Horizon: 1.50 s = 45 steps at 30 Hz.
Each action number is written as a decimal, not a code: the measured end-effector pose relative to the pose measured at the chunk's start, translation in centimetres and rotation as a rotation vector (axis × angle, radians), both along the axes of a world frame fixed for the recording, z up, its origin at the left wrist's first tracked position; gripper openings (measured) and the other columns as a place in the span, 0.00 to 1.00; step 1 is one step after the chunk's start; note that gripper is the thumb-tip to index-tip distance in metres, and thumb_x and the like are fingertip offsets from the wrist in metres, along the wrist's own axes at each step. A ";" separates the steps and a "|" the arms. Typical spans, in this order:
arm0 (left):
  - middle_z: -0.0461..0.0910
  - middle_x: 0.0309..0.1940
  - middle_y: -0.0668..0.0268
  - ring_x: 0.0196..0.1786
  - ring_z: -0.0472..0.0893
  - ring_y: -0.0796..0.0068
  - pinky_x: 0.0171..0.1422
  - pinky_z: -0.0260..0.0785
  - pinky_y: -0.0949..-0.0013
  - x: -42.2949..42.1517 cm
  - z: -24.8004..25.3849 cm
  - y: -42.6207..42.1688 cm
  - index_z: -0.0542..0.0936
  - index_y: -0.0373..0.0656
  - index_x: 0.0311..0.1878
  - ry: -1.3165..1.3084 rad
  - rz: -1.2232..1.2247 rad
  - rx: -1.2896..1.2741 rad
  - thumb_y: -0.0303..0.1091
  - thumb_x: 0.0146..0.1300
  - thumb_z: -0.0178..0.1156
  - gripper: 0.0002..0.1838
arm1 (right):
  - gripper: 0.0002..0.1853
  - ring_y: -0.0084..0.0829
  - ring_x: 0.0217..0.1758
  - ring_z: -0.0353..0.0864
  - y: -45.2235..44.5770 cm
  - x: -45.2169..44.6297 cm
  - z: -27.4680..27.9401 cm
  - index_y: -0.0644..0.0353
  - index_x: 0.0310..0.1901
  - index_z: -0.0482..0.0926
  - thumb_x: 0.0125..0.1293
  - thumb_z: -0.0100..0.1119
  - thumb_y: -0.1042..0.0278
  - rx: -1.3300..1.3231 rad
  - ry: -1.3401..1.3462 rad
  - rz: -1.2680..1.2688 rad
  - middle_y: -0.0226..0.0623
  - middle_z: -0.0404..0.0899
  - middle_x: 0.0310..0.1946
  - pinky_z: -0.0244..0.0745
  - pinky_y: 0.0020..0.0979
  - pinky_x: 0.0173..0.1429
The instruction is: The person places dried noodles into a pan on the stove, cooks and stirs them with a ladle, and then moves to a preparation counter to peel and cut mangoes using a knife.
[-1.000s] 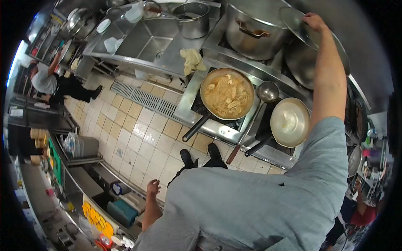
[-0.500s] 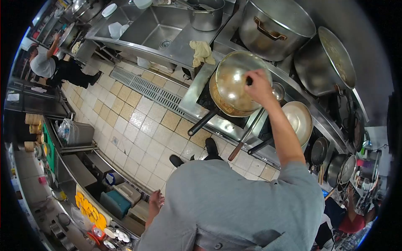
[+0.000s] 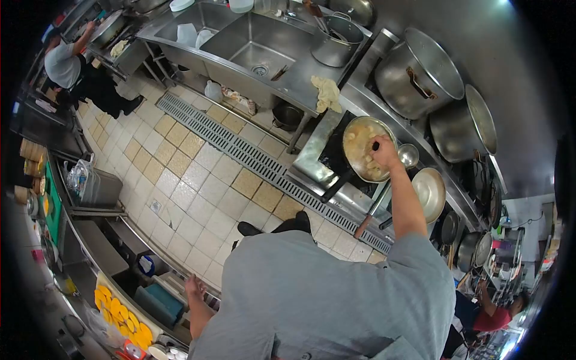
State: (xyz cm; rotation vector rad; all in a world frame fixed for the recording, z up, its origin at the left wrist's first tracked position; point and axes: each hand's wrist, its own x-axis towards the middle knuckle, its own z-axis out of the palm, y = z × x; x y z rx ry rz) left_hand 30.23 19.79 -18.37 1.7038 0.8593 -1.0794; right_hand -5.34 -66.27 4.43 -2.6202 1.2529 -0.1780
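Note:
My right hand (image 3: 386,152) is closed round the dark knob of a glass lid (image 3: 365,138), which lies over the frying pan of food on the left burner. The pan's black handle (image 3: 338,186) points toward the floor drain. Beside that pan, a ladle (image 3: 408,156) rests with its wooden grip toward me, and a second, pale pan (image 3: 428,195) sits to the right. My left hand (image 3: 193,287) hangs low at the left, near the counter shelves, fingers apart and holding nothing.
Two tall pots (image 3: 418,75) stand behind the burners. A cream cloth (image 3: 326,93) hangs at the edge by the sink (image 3: 258,45). Another person (image 3: 65,67) stands far left, and one in red (image 3: 492,319) is at lower right. Yellow slices (image 3: 123,318) lie on the left counter.
The lid has come from the rear pot onto the front frying pan, with my right hand on its knob. The view has shifted, and my left hand now appears lower and further left.

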 end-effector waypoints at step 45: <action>0.77 0.56 0.61 0.49 0.80 0.58 0.47 0.72 0.49 47.4 6.8 -19.2 0.66 0.54 0.68 -0.348 -0.357 -0.094 0.47 0.71 0.57 0.25 | 0.20 0.50 0.62 0.79 -3.3 7.6 -3.2 0.67 0.56 0.81 0.63 0.54 0.70 0.082 0.300 -1.088 0.57 0.79 0.58 0.75 0.43 0.66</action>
